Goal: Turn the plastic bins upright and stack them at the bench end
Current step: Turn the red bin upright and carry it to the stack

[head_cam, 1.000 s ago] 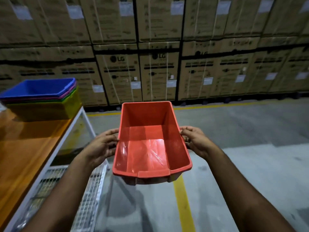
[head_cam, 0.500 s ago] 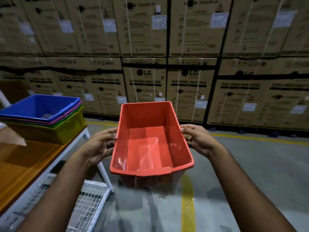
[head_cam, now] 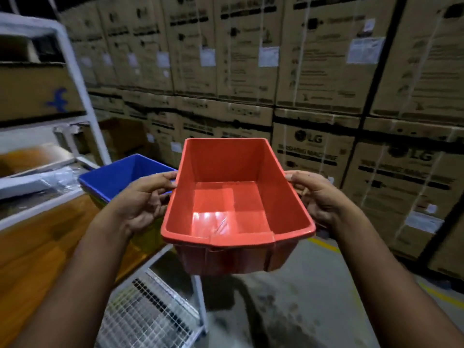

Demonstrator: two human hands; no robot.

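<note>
Stacked cardboard cartons [head_cam: 313, 71] fill the background behind the wooden bench [head_cam: 37, 247]. An upright red bin [head_cam: 233, 204] is held in the air, gripped at its side rims by the left hand [head_cam: 143, 199] and right hand [head_cam: 319, 197], fingers curled on it, just beside the blue bin [head_cam: 120, 177] topping the stack. If lowered askew, it could jam or tip the stack.

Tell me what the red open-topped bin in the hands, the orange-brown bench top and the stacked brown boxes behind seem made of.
Red open-topped bin: likely moulded plastic, glossy; its floor shows bright highlights and the rim is thin and rolled.
Orange-brown bench top: looks like wood or wood-look laminate, smooth with a faint sheen; which one is unclear.
Stacked brown boxes: cardboard, matte, with printed lettering, white labels and strapping.
</note>
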